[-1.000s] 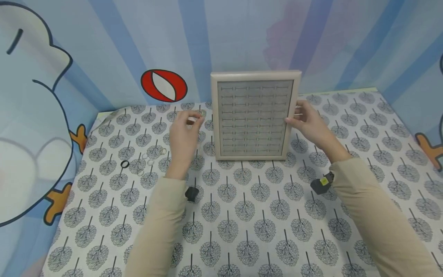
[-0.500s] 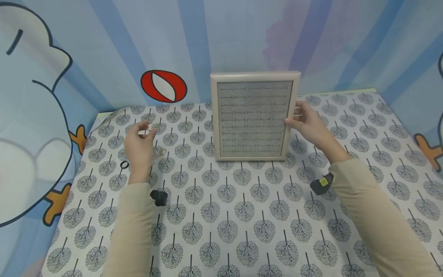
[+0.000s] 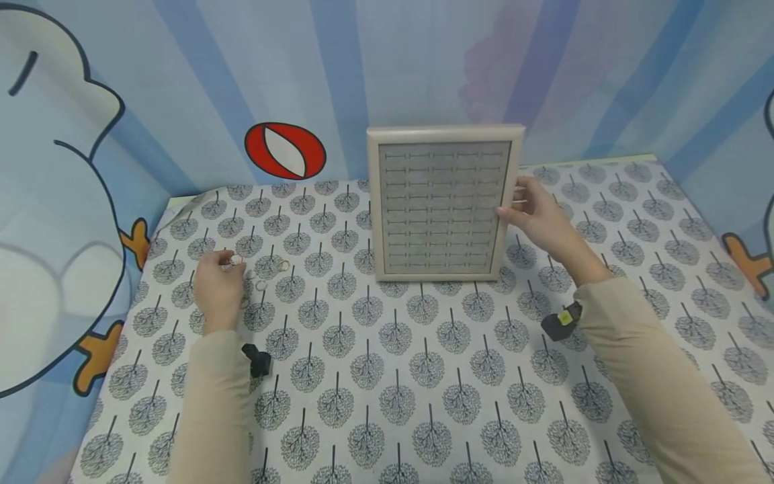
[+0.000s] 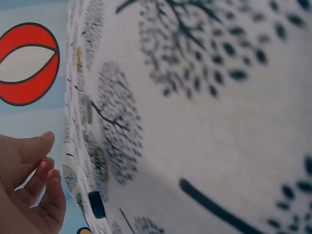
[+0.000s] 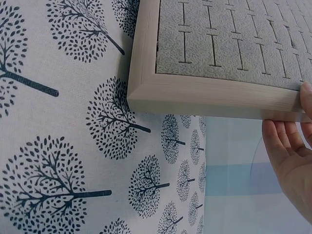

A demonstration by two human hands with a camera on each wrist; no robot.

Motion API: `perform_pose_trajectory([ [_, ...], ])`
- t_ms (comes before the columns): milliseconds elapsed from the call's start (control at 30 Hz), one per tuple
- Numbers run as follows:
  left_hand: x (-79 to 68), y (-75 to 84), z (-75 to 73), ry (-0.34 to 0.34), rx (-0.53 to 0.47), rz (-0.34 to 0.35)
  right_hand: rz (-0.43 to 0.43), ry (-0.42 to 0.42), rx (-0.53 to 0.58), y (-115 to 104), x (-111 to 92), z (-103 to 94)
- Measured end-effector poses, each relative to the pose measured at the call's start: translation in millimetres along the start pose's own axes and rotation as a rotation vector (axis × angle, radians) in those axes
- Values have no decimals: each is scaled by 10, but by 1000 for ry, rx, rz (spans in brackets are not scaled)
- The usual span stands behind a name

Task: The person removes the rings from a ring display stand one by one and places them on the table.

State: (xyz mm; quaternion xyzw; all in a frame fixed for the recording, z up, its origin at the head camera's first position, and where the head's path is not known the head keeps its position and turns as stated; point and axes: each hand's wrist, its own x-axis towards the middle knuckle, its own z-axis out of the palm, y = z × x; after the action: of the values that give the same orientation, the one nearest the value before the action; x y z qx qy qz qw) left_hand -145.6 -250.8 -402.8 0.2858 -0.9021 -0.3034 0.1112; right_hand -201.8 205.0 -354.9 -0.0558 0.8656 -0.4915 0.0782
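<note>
My left hand [image 3: 219, 289] is low at the left side of the table in the head view. Thumb and forefinger pinch a small ring [image 4: 45, 158], mostly covered by the fingertips in the left wrist view. Close to that hand lie a silver-coloured ring [image 3: 261, 286] and a gold-coloured ring [image 3: 284, 265]; a black ring [image 4: 96, 204] shows in the left wrist view. With my right hand [image 3: 541, 218] I grip the right edge of a ring display board [image 3: 444, 212]. It stands upright, its grey slotted pad set in a pale wooden frame.
A white cloth [image 3: 399, 363] with a tree pattern covers the table. Behind it hangs a blue striped backdrop [image 3: 417, 60] with cartoon figures. Dark wrist cameras sit at the left cuff [image 3: 256, 361] and the right cuff [image 3: 561, 323].
My left hand has moved left and down, away from the board, to beside the rings, still pinching a ring. The right hand and the board have stayed in place.
</note>
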Motion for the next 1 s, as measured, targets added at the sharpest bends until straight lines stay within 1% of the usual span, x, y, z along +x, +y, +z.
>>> perform_pose_trajectory([
  [100, 17, -68, 3, -27, 29, -10, -2, 1, 1, -1, -2, 1],
  [200, 30, -111, 1, -38, 62, -12, -5, 5, 2, -2, -2, 2],
  [433, 57, -167, 16, -62, 126, -27, -2, 7, 3, -10, -4, 0],
  [533, 122, -254, 78, -76, 153, -26, 0, 7, 4, -18, -1, 0],
  [667, 145, -292, 113, -89, 195, -29, 11, -1, 7, -28, 2, 4],
  [800, 97, -221, 67, -108, 201, -52, 25, -8, 10, -32, 1, 6],
  [1000, 39, -149, 32, -106, 214, -49, 22, -3, 18, -22, 4, 2],
])
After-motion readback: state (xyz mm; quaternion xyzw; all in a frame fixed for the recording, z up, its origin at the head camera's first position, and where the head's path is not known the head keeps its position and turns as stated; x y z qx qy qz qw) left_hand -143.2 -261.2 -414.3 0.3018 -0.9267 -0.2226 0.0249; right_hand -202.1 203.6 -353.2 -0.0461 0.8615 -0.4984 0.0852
